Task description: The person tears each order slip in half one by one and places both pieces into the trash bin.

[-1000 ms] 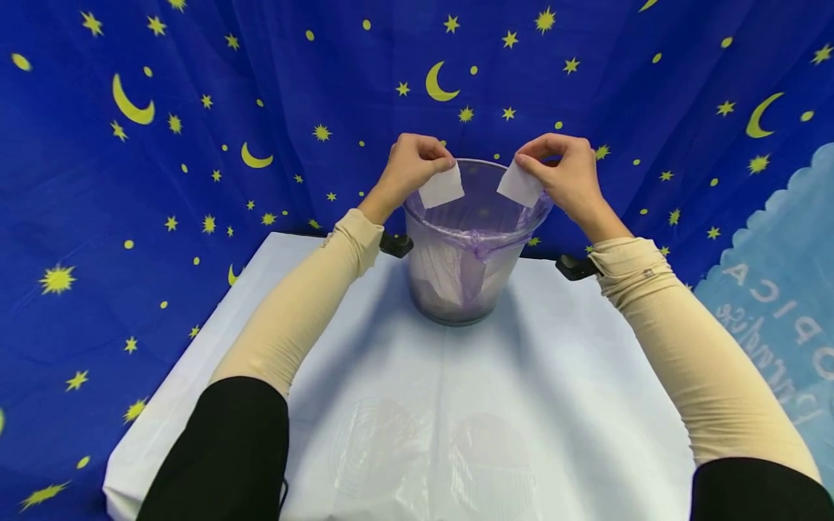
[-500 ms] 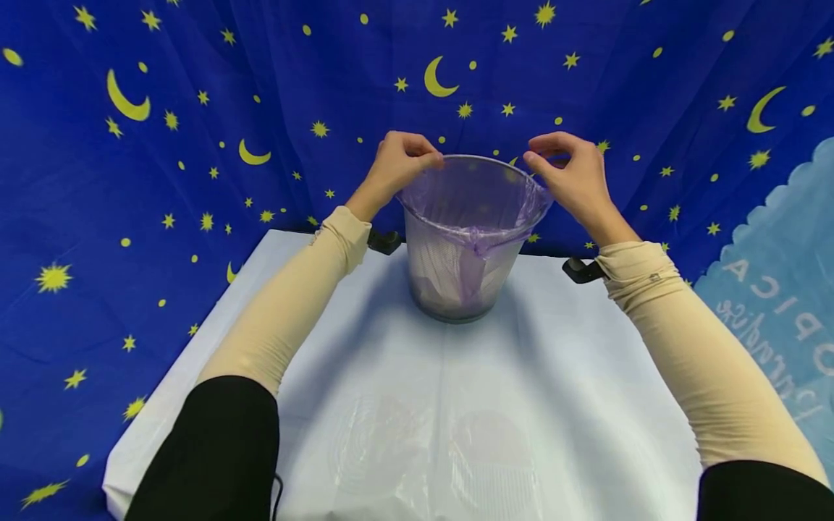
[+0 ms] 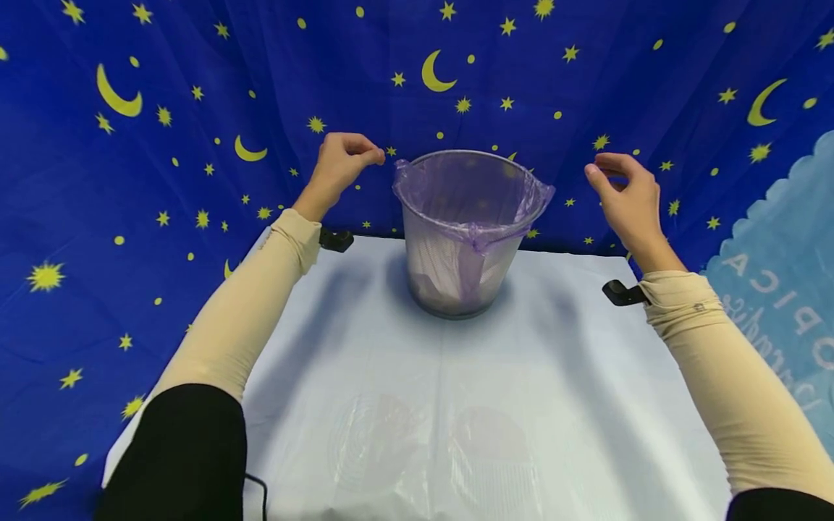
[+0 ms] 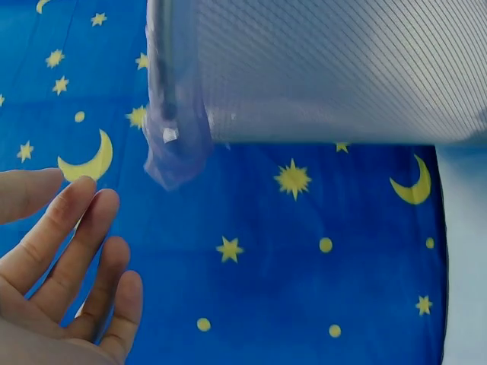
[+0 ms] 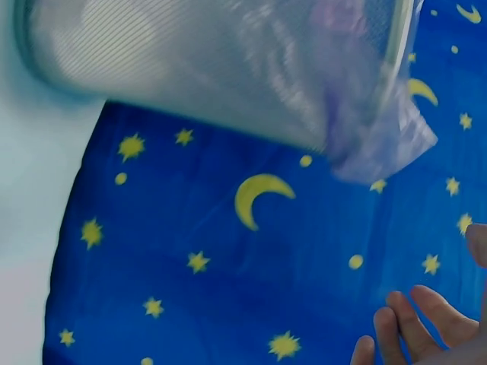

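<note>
A see-through waste bin [image 3: 426, 250] stands upright at the back of the table, lined with a thin purple bag [image 3: 478, 237] folded over its rim. To the bin's left, my left hand [image 3: 340, 165] is raised to rim height with loosely bent fingers and nothing held. In the left wrist view its fingers [image 4: 68, 251] are apart from the knotted bag edge. My right hand [image 3: 628, 199] is up on the bin's other side, thumb and fingers apart and holding nothing. Whitish content shows through the bin's lower wall.
The table [image 3: 391, 405] has a shiny white cover. Behind it hangs a blue curtain [image 3: 365, 72] with yellow moons and stars, and a light-blue lettered cloth [image 3: 782, 289] is at the right. A black cable [image 3: 263, 492] lies by the left sleeve.
The white paper pieces pinched in both hands a second ago dropped out of sight at the bin. Both hands have since drawn away sideways from the rim, left and right.
</note>
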`<state>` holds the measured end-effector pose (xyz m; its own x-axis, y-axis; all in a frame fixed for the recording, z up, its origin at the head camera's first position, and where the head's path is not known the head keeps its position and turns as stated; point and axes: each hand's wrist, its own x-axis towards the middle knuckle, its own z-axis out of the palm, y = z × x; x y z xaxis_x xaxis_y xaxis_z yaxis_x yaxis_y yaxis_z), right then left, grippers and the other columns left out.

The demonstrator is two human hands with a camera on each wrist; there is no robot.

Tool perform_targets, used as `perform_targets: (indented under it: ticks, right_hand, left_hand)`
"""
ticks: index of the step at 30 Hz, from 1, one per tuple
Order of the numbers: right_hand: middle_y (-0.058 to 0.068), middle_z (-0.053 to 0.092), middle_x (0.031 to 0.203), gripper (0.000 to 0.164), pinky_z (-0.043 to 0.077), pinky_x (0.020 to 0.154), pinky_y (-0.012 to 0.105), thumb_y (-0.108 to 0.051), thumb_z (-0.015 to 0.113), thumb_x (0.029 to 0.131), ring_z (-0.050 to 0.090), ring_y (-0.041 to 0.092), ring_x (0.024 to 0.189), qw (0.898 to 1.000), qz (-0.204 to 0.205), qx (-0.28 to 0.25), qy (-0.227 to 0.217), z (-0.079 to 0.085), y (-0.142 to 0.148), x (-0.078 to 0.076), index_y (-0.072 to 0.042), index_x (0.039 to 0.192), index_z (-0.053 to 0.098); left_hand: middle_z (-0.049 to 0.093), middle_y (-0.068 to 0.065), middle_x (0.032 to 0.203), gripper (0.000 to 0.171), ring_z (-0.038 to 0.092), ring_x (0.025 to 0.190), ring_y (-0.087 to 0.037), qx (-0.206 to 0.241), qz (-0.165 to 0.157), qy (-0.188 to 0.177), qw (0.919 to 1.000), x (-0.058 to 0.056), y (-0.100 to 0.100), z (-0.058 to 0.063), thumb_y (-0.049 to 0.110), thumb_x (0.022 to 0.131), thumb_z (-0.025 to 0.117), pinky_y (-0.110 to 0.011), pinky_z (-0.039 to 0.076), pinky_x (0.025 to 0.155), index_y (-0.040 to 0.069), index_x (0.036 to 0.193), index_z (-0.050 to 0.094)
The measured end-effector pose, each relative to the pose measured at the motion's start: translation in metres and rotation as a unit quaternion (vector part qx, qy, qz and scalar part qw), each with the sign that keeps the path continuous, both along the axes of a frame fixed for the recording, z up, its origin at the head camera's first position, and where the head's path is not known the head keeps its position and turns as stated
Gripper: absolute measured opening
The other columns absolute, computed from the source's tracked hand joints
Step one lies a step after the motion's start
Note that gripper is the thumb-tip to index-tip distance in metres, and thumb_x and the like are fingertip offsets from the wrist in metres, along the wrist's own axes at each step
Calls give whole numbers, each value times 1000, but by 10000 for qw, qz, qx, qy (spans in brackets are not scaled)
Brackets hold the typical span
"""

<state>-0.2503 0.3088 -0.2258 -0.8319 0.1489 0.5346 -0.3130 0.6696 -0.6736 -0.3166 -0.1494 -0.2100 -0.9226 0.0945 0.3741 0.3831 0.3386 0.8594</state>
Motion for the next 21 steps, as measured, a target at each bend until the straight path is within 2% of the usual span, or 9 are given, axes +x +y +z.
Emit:
perform_targets:
  ticks: [5,9,16,21]
  right_hand:
    - [9,66,144,55,46,114,33,-52,61,104,59,18,132,9997,-227,22,-110,-13,13,3,-16,145,63]
    - [10,65,145,56,45,117,35,-51,60,105,59,19,133,9998,-172,16,-140,-26,13,2,-14,146,62]
    - [14,66,143,57,42,117,52,-49,62,105,59,32,133,9997,75,210,-39,-54,8,4,-7,144,62]
    - [16,67,141,56,44,115,55,-48,63,105,60,35,132,9997,77,209,-40,-76,8,5,-6,142,63]
  left_hand:
    - [78,-2,99,21,68,106,-17,45,42,-98,9999,0,-11,-5,19,101,74,-38,49,111,-1,104,80]
    - [79,-2,98,19,68,105,-16,126,71,-139,9998,-2,-12,-15,19,100,74,-38,48,111,1,102,81]
    - [79,-5,102,20,70,108,-22,-47,10,-356,9994,-3,-6,-45,21,102,73,-39,49,110,2,102,80]
    - [78,-10,106,23,69,114,-34,-56,-96,-478,9988,-3,-2,-66,20,103,71,-42,50,107,-2,104,79]
